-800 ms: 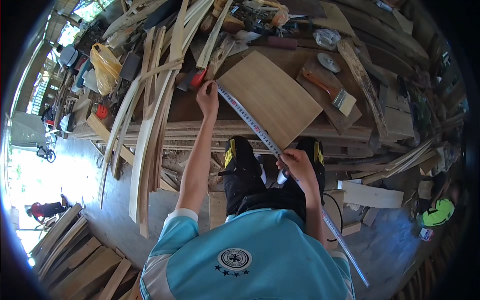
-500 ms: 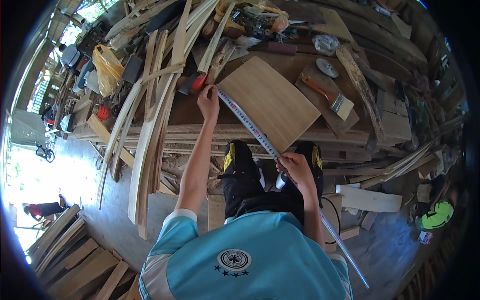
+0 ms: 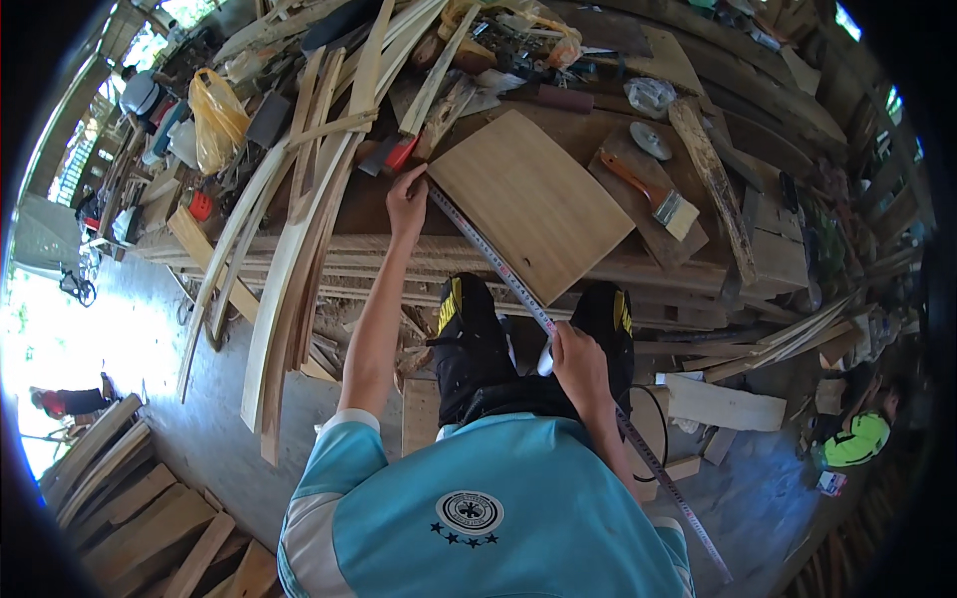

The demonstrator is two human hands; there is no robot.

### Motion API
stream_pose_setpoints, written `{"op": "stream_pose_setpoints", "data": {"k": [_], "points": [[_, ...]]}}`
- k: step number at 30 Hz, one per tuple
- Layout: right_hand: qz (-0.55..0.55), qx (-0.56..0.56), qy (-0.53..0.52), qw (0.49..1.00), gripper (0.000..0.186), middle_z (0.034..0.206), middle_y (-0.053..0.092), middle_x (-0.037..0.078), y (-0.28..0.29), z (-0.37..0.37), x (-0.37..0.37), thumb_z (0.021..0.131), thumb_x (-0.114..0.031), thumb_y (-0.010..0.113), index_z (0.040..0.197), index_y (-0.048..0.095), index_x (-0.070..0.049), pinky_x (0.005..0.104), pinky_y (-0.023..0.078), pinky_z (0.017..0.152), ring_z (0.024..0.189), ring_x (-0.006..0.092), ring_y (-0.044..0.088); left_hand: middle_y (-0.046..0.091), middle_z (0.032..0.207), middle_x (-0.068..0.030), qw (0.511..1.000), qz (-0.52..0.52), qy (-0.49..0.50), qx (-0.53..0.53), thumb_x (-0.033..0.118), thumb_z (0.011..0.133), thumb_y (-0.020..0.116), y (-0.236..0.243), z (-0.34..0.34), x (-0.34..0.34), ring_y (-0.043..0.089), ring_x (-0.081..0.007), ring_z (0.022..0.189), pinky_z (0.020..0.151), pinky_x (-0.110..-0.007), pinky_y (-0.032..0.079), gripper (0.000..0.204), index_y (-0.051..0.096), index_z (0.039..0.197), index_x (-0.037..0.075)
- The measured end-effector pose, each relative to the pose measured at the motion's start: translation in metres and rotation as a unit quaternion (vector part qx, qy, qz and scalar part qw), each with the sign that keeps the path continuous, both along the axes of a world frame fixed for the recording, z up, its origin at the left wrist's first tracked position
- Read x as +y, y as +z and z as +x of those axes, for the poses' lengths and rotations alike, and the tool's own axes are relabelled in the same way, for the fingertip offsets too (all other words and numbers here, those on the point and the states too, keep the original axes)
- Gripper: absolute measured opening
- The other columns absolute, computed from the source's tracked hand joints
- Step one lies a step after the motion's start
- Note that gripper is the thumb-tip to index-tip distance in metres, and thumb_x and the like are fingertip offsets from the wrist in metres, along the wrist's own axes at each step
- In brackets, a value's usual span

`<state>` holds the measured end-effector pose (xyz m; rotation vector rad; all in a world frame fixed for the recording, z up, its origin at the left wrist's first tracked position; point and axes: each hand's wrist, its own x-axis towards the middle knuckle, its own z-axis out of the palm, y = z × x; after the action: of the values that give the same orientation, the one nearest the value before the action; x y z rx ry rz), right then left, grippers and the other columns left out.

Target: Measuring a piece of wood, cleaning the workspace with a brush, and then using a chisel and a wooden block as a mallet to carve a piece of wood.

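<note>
As we look down from the head camera, a wooden board (image 3: 533, 204) lies flat on the cluttered worktop (image 3: 364, 214), with a long tape measure (image 3: 520, 293) stretched along its edge on the near left; whether the two touch, we cannot tell. The left hand (image 3: 406, 209) has its fingers pinched on the tape's end at the board's left corner. The right hand (image 3: 580, 369) has its fingers closed around the tape just past the near corner, and the loose tail trails beyond the forearm. To the board's right we see a paintbrush (image 3: 653, 192).

We judge this to be measuring that edge; the next move seems to call for keeping the tape taut and reading it at the near corner.

Against the frame half a second ago, we find the right hand slightly farther past that corner, and the tail looks darker, its markings clearer.
</note>
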<state>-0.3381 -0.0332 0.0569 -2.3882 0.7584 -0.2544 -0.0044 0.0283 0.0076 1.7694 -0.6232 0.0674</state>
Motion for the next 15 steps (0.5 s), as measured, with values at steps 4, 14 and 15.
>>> {"op": "stream_pose_setpoints", "data": {"k": [4, 14, 15], "points": [[-0.045, 0.033, 0.014, 0.998, 0.011, 0.074, 0.057, 0.016, -0.008, 0.003, 0.009, 0.081, -0.009, 0.045, 0.086, 0.051, -0.002, 0.0416, 0.046, 0.054, 0.065, 0.0347, 0.056, 0.061, 0.093, -0.0133, 0.997, -0.008, 0.018, -0.079, 0.005, 0.075, 0.054, -0.008, -0.002, 0.005, 0.059, -0.0209, 0.090, 0.077, -0.028, 0.044, 0.022, 0.060, 0.096, 0.003], [-0.128, 0.036, -0.001, 0.991, 0.018, 0.083, 0.057, 0.016, -0.017, 0.014, 0.004, 0.081, -0.009, 0.044, 0.096, 0.050, -0.002, 0.0385, 0.049, 0.058, 0.072, 0.0325, 0.058, 0.061, 0.097, -0.0130, 0.999, 0.012, 0.041, 0.017, 0.006, 0.076, 0.054, -0.004, -0.003, -0.002, 0.057, -0.0213, 0.094, 0.079, -0.029, 0.044, 0.024, 0.060, 0.098, 0.003], [-0.129, 0.020, -0.001, 0.991, 0.018, 0.083, 0.057, 0.015, -0.017, 0.014, 0.005, 0.082, -0.009, 0.044, 0.097, 0.050, -0.002, 0.0383, 0.049, 0.058, 0.072, 0.0323, 0.058, 0.061, 0.097, -0.0130, 0.999, 0.011, 0.044, 0.018, 0.006, 0.076, 0.054, -0.006, 0.000, 0.000, 0.057, -0.0213, 0.094, 0.079, -0.029, 0.044, 0.024, 0.060, 0.098, 0.003]]}}
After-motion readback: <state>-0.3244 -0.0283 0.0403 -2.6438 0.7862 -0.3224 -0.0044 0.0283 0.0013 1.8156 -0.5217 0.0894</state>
